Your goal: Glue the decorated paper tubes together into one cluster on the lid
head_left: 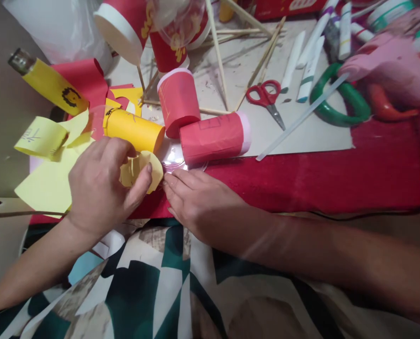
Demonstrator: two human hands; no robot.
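Note:
My left hand (pixel 104 179) curls its thumb and fingers around a pale yellow paper roll (pixel 155 170) near the table's front edge. Just right of the roll, my right hand (pixel 197 200) lies low with fingers stretched and close together, their tips at the rim of a clear plastic lid (pixel 173 153). Its palm is hidden. Behind my left hand an orange-yellow paper tube (pixel 134 129) lies on its side. One red paper tube (pixel 179 101) leans beside the lid, and another red paper tube (pixel 215 137) lies across it.
Yellow paper sheets (pixel 45 183) and a yellow lighter (pixel 54 87) are at left. Red cups (pixel 125 28) and wooden sticks stand behind. Red-handled scissors (pixel 266 101), markers (pixel 305 70), green tape roll (pixel 358 110) and a pink glue gun (pixel 390 66) with its glue stick lie right.

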